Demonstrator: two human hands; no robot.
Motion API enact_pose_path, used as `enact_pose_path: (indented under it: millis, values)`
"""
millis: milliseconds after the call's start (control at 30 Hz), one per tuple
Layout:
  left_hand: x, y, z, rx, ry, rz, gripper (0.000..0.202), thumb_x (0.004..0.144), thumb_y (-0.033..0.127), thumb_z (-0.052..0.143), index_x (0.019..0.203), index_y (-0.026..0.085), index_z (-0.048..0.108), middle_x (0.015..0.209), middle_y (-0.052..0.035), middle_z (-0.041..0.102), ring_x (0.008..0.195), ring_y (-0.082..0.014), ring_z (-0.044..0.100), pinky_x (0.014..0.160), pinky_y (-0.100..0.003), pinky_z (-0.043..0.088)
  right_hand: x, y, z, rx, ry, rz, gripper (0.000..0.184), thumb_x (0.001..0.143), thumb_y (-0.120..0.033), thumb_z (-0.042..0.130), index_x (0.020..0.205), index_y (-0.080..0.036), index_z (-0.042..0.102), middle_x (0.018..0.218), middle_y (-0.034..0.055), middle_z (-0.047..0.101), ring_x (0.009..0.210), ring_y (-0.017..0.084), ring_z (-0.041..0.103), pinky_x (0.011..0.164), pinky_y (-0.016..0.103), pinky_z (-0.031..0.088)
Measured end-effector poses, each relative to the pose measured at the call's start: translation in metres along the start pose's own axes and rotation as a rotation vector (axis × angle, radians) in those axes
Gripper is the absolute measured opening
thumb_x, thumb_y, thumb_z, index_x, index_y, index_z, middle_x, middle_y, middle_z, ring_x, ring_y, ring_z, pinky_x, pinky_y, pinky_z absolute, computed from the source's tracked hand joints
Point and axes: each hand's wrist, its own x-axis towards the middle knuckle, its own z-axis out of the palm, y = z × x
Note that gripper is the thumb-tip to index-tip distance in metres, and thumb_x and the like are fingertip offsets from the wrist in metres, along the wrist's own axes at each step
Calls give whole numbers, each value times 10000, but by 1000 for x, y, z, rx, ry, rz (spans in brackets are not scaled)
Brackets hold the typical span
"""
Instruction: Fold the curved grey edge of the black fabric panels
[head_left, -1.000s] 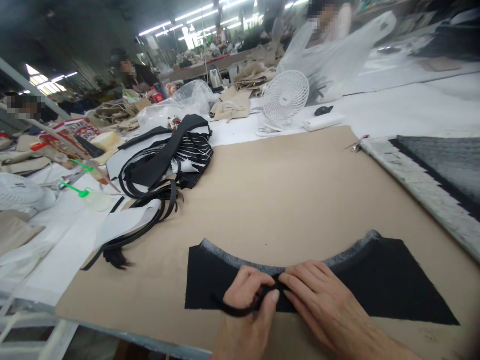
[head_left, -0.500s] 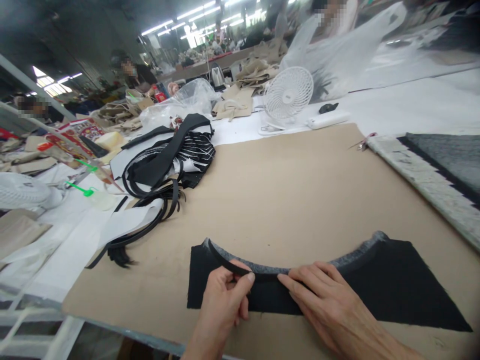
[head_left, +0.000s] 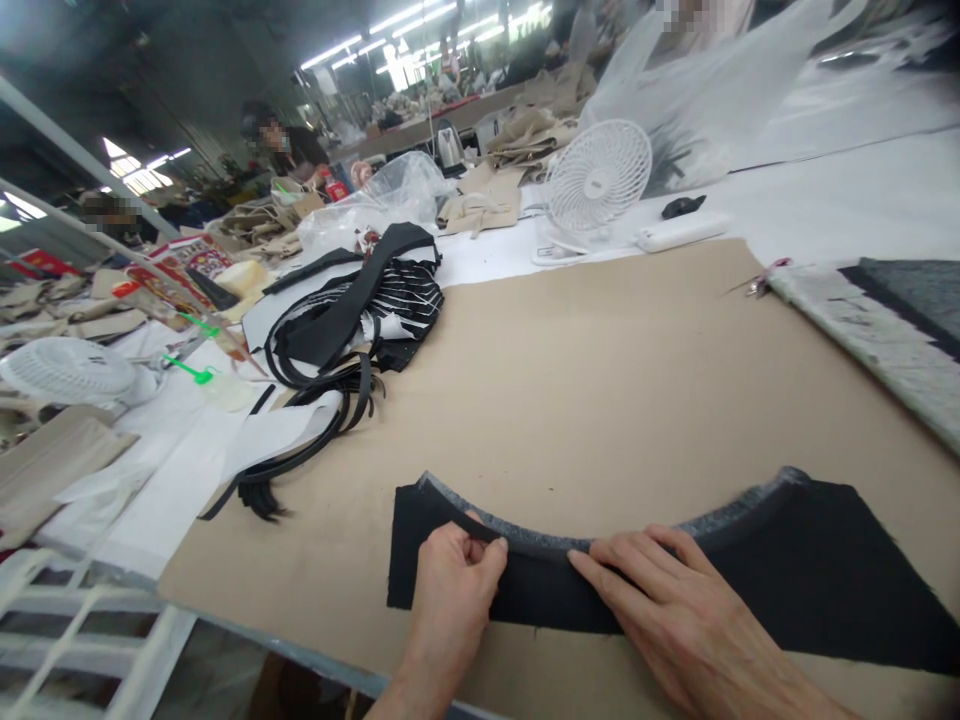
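Note:
A black fabric piece (head_left: 810,570) with a curved, grey-speckled edge (head_left: 724,515) lies flat before me. Along the inside of that curve runs a narrow black strip (head_left: 537,551), hard to tell from the cloth. My left hand (head_left: 459,575) is closed, thumb and fingers pinching the strip at the left part of the curve; its curled fingers hide part of the edge. A short way to the right, my right hand (head_left: 667,590) lies with its fingers stretched out flat, pressing on the fabric by the curve's middle.
A brown board (head_left: 600,380) covers the table. At its left lie black strips (head_left: 330,405) and dark cut pieces (head_left: 352,310). A white fan (head_left: 600,180) stands behind. On the right is a worn pale slab (head_left: 862,330) with grey cloth (head_left: 915,290) beside it.
The strip's free end, earlier arching up left of my left hand, no longer stands out. My left fingers have curled in more. The view has shifted slightly; my right hand still presses the fabric.

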Motion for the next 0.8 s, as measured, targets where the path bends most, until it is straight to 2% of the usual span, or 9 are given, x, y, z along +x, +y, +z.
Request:
enact_pose_path:
  millis: [233, 400, 533, 667, 733, 800]
  values:
    - [1, 4, -2, 137, 69, 103, 220, 718, 313, 604, 554, 196, 516, 477, 38, 461, 450, -95, 398, 452, -235, 248, -1, 1, 2, -45, 9, -8, 429, 899, 0, 300, 1124, -156, 631, 995, 17, 597, 902, 165, 522, 922, 338, 292]
    - [1, 6, -1, 205, 79, 94, 192, 727, 302, 582, 575, 200, 522, 500, 32, 493, 477, -110, 436, 484, -247, 268, 0, 0, 4, -73, 6, -41, 419, 842, 19, 329, 1083, -124, 640, 962, 36, 581, 878, 183, 510, 897, 342, 313]
    - [-1, 10, -2, 232, 75, 94, 159, 741, 275, 555, 601, 203, 536, 516, 32, 508, 500, -118, 459, 509, -255, 299, 10, -12, 4, -45, -18, -54, 440, 752, 37, 358, 1073, -106, 623, 1015, 54, 564, 899, 197, 493, 864, 340, 340]
    - [-4, 12, -2, 286, 99, 96, 101, 741, 250, 563, 654, 199, 557, 549, 28, 537, 530, -120, 479, 539, -256, 325, 25, -25, 14, 21, -99, -63, 563, 668, 58, 366, 1168, -104, 567, 1048, 56, 556, 905, 200, 491, 846, 338, 392]
    - [-5, 10, -2, 277, 128, 99, 56, 724, 242, 584, 706, 194, 562, 552, 38, 521, 536, -116, 473, 539, -251, 321, 29, -26, 22, 23, -148, -48, 534, 674, 60, 387, 1149, -109, 561, 1017, 52, 551, 870, 204, 488, 818, 348, 416]
    - [-3, 7, -5, 164, 122, 111, 108, 709, 249, 604, 788, 194, 556, 526, 69, 467, 509, -102, 441, 514, -235, 303, 29, -25, 30, -10, -173, -48, 512, 686, 55, 424, 1151, -112, 555, 1000, 45, 546, 850, 204, 484, 806, 359, 428]
